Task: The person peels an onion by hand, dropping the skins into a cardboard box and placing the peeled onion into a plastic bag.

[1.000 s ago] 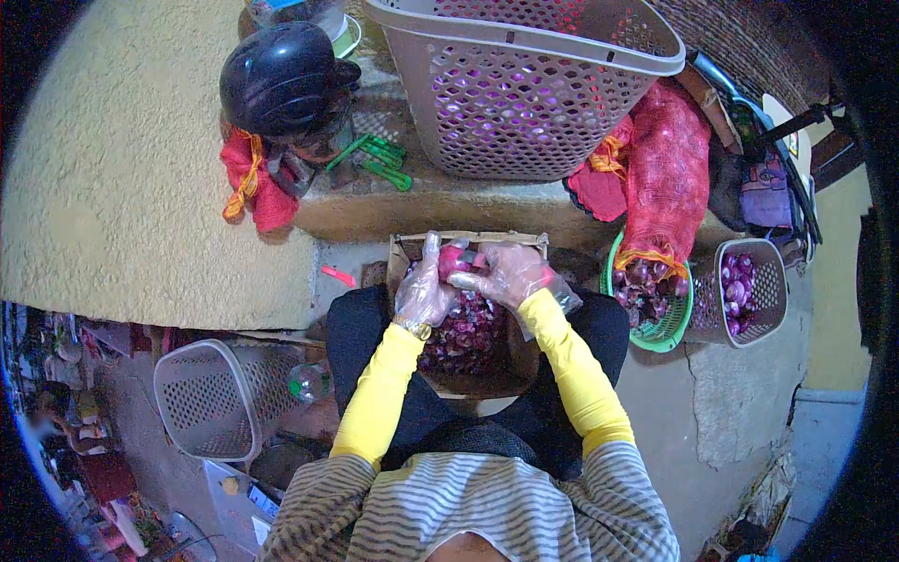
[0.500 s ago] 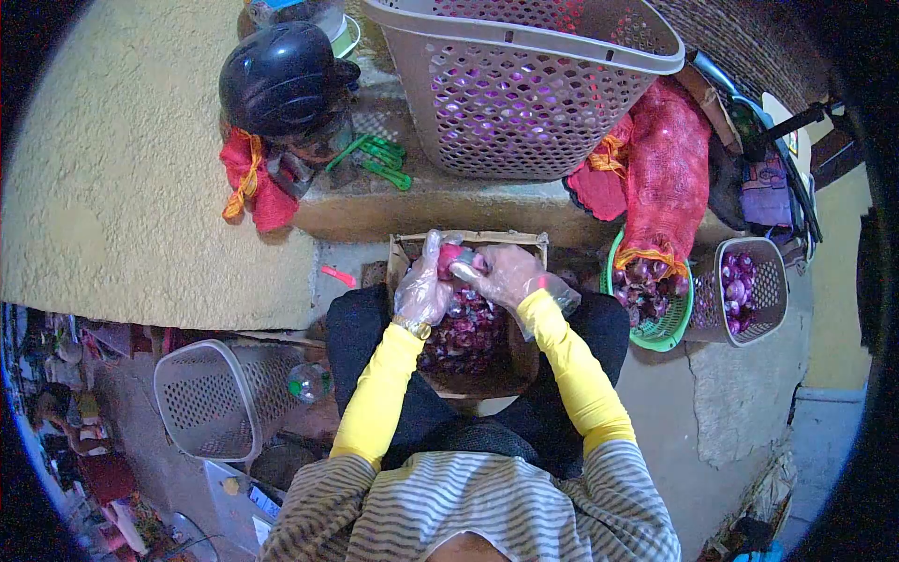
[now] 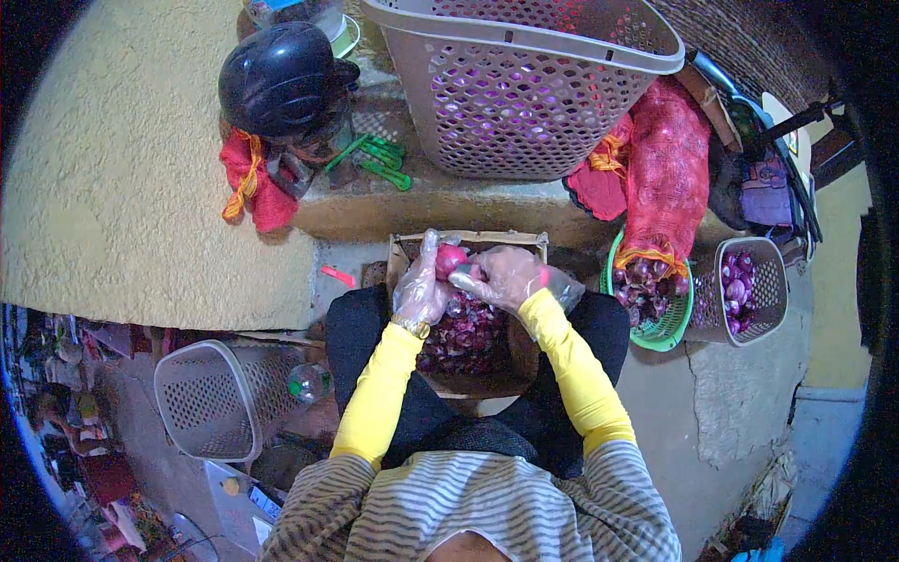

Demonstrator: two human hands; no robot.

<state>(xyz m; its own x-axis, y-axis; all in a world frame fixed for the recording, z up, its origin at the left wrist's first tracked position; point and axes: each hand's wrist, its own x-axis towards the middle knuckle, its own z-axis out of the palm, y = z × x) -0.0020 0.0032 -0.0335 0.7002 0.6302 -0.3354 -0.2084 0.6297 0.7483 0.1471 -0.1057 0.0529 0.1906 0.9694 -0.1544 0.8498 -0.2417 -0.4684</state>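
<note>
My left hand (image 3: 423, 288), in a clear plastic glove, grips a red onion (image 3: 450, 260) above the cardboard box (image 3: 523, 370). Close against the onion's right side is my right hand (image 3: 508, 277), also gloved, with its fingers closed. It holds what looks like a small knife (image 3: 543, 277); a pink end shows at the palm and the rest is mostly hidden. Onion skins (image 3: 464, 337) lie heaped in the box between my knees.
At right stand a green basket (image 3: 655, 339) with onions under a red mesh sack (image 3: 667, 169) and a grey basket (image 3: 777, 309) of onions. A large crate (image 3: 524, 112) and a helmet (image 3: 281, 80) rest on the ledge. A basket (image 3: 201, 403) lies at left, near a red object (image 3: 338, 276).
The onion has turned in my left hand and shows a smoother pink side. My right hand has shifted slightly down and away from its top.
</note>
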